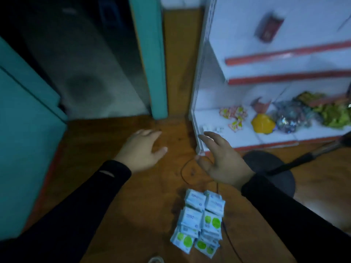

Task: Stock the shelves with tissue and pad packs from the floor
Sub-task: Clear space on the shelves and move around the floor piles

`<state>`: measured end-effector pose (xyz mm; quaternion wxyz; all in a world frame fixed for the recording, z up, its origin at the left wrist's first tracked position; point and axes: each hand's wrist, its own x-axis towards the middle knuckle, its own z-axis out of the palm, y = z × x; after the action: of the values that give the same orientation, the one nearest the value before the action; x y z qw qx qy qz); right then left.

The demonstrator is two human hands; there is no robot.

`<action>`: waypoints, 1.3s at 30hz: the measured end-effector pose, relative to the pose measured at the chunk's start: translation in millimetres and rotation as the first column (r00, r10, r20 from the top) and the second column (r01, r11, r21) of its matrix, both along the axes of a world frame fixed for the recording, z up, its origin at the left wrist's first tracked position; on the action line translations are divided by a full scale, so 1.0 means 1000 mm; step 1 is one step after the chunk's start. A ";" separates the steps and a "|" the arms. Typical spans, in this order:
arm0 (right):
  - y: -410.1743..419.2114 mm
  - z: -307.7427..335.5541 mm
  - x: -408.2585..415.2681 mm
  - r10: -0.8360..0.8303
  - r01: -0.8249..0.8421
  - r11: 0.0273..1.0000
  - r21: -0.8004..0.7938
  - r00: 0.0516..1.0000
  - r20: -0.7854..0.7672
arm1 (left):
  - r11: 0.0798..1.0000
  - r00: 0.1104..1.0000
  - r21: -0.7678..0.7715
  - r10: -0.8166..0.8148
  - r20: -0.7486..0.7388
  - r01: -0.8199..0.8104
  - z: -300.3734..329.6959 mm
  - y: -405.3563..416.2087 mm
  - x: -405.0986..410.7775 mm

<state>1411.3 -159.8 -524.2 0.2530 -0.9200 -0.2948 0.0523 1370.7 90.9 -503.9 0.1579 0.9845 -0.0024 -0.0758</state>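
Note:
Several pale blue tissue and pad packs [199, 219] with green dots lie in two rows on the wooden floor, low in the middle of the view. My left hand [140, 150] hovers above the floor, fingers spread, holding nothing. My right hand [222, 158] hangs open with spread fingers near the lower left corner of the white shelf unit [197, 118]. Both hands are above and beyond the packs, apart from them. The shelf unit has red-edged boards on the right.
The bottom shelf carries snack bags, a yellow item [263, 125] and green packets [334, 114]. A dark round stool [271, 168] stands right of my right hand. A thin black cable [185, 171] runs over the floor. Teal panels [24, 130] stand left.

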 end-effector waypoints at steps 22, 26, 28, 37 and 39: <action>0.182 0.434 -0.349 0.583 -0.794 0.557 0.245 0.583 0.565 | 0.339 0.348 0.144 0.681 0.644 -0.930 0.454 -0.017 -0.613; 0.209 0.470 -0.455 0.649 -0.900 0.332 0.282 0.434 0.624 | 0.044 0.121 0.127 0.699 0.705 -0.991 0.480 -0.061 -0.748; 0.218 0.482 -0.513 0.678 -0.937 0.242 0.254 0.350 0.646 | -0.080 0.026 0.112 0.692 0.721 -0.990 0.487 -0.088 -0.807; 0.236 0.498 -0.785 0.749 -0.979 -0.122 0.163 0.017 0.662 | -0.475 -0.281 0.086 0.646 0.709 -0.876 0.489 -0.184 -1.044; 0.237 0.499 -0.841 0.744 -0.973 -0.184 0.143 -0.042 0.667 | -0.516 -0.302 0.116 0.652 0.695 -0.849 0.488 -0.192 -1.091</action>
<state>570.4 76.8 -24.8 0.3607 -0.2864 -0.8862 -0.0496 280.2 -100.8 -15.4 -0.2153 0.5332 0.7866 0.2249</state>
